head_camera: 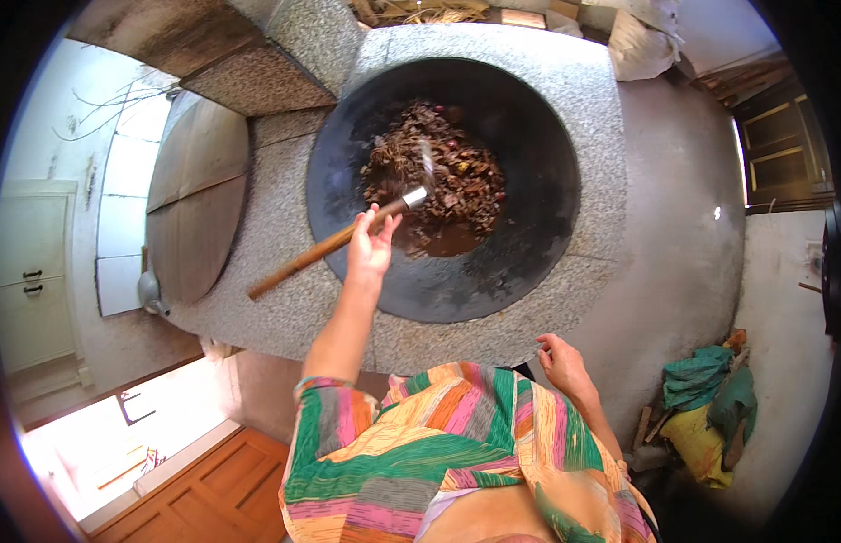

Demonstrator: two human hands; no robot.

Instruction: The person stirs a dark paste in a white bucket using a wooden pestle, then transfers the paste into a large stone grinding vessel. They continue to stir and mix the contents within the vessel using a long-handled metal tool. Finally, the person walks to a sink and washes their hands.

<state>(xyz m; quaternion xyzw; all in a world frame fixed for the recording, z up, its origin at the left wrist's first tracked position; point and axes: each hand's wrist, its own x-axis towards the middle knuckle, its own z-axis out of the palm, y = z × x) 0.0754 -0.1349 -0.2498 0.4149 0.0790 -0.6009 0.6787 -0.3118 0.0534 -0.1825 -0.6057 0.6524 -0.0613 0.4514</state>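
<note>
My left hand [373,244] grips the wooden handle [312,254] of a long tool with a metal collar; its blurred metal end reaches into a large black wok [535,224]. The wok is set in a speckled stone stove top [597,163]. Dark brown chopped food [454,170] with a few red and yellow bits lies in it, with brown liquid at the near side. To the right of my body, near the stove's front edge, is my right hand [563,360], holding nothing visible, its fingers loosely curled.
A round wooden lid [200,197] lies on the stove's left part, with a grey metal vessel [149,293] beside it. A stone-faced block [257,78] rises at the back left. Green and yellow sacks [695,434] with wood pieces lie at the lower right. A wooden door [203,495] stands lower left.
</note>
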